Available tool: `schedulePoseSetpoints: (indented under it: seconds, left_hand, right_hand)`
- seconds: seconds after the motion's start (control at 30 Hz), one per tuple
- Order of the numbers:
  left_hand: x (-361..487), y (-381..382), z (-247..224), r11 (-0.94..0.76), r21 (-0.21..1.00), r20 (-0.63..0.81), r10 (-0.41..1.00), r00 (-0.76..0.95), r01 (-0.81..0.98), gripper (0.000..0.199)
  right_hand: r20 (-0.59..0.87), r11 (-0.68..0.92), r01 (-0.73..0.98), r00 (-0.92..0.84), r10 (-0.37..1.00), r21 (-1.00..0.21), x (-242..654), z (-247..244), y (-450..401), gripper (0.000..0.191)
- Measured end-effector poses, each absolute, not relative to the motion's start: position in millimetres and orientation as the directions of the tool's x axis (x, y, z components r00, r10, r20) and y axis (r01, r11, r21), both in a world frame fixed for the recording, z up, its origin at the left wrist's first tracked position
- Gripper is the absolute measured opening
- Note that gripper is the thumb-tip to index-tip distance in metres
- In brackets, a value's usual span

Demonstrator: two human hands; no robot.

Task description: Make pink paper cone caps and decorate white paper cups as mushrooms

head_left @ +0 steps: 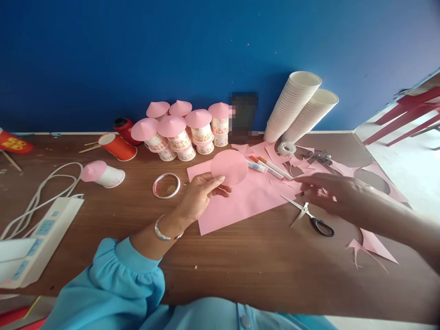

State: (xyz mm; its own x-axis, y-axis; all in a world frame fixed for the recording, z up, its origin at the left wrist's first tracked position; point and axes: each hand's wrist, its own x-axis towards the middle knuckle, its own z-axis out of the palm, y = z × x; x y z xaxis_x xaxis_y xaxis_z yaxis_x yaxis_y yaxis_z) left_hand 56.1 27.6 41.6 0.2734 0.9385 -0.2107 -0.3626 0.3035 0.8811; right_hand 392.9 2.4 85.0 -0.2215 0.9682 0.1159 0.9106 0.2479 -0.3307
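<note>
Left of the scissors (304, 210), my left hand (201, 195) pinches a pink disc (232, 165), thumb uppermost; my right hand (338, 190) hangs palm-down beside them, loosely open.

Ring (166, 197) left of the paper sheet (220, 215), scissors (304, 210) right, cones (172, 126) on cups (201, 134) behind the ring

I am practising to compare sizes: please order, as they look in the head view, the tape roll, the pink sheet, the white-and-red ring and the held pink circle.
1. Pink sheet
2. Pink circle, perhaps enlarged by nearness to the camera
3. White-and-red ring
4. Tape roll
</note>
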Motion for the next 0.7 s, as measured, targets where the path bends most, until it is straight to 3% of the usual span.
schedulePoseSetpoints:
  seconds: [0.1,0.17,0.27,0.43,0.53,0.7]
  left_hand:
    - [60,22,41,0.303,0.894,-0.2,0.929,0.31,-0.33,0.025]
    - [61,19,39,0.298,0.913,-0.2,0.922,0.331,-0.279,0.027]
    - [55,17,38,0.279,0.945,-0.203,0.911,0.36,-0.172,0.03]
    - [42,30,48,0.182,0.983,-0.17,0.944,0.281,-0.015,0.029]
    - [39,38,54,0.124,0.979,-0.169,0.936,0.308,0.159,0.034]
    - [41,45,45,0.166,0.964,-0.225,0.926,0.304,0.208,0.035]
  right_hand:
    - [-0.024,0.119,0.606,-0.222,0.975,-0.786,339,85,5,0.042]
    - [-0.023,0.045,0.347,-0.188,0.982,-0.937,305,77,11,0.041]
    - [-0.072,-0.025,0.192,-0.241,0.968,-0.981,274,63,23,0.038]
    - [-0.13,0.012,0.33,-0.405,0.905,-0.944,268,48,31,0.024]
    - [-0.144,-0.029,0.276,-0.406,0.902,-0.961,267,39,31,0.028]
    - [-0.097,-0.056,0.124,-0.355,0.93,-0.991,259,28,29,0.032]
